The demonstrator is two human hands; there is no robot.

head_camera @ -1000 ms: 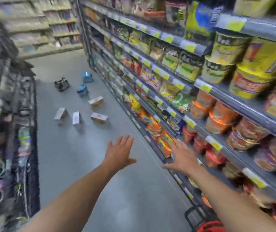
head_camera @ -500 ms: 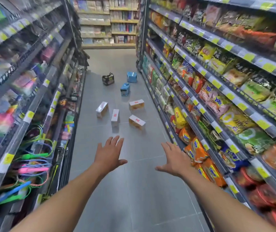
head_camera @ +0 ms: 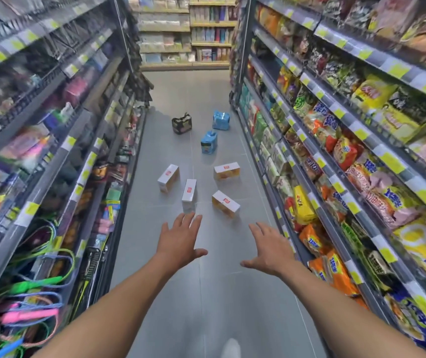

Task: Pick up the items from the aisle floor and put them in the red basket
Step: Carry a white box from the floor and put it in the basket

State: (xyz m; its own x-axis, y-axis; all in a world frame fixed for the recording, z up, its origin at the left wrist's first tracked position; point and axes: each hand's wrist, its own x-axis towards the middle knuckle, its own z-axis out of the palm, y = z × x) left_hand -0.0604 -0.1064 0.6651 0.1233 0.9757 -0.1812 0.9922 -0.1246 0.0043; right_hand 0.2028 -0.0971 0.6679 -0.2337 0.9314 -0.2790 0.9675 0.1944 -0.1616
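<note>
Lying scattered on the grey aisle floor (head_camera: 206, 293) are seven items, none of them touching another. Nearest are four white-and-orange boxes in a loose cluster: the left box (head_camera: 168, 178), the middle box (head_camera: 189, 194), the near right box (head_camera: 225, 204) and, a little farther back, the far right box (head_camera: 226, 170). Each shows a small red label on its top face. Beyond them stands the nearer blue pack (head_camera: 209, 142), and farther down the aisle the farther blue pack (head_camera: 221, 120) sits close to the foot of the right shelves (head_camera: 335, 151). The dark pack (head_camera: 181, 123) stands to the left of the farther blue pack, well apart from it.

Both bare arms reach forward over the floor, palms down. The left hand (head_camera: 179, 244) has its fingers straight and spread apart, holding nothing; its fingertips appear just below the middle box in the view. The right hand (head_camera: 268, 251) is likewise spread, with its fingers apart and the thumb out to the side, and it grips nothing.

The right shelves carry bright snack bags with yellow price tags. The left shelves (head_camera: 51, 151) hold coloured cords and small goods, partly blurred. More shelves (head_camera: 186, 32) close the far end.
</note>
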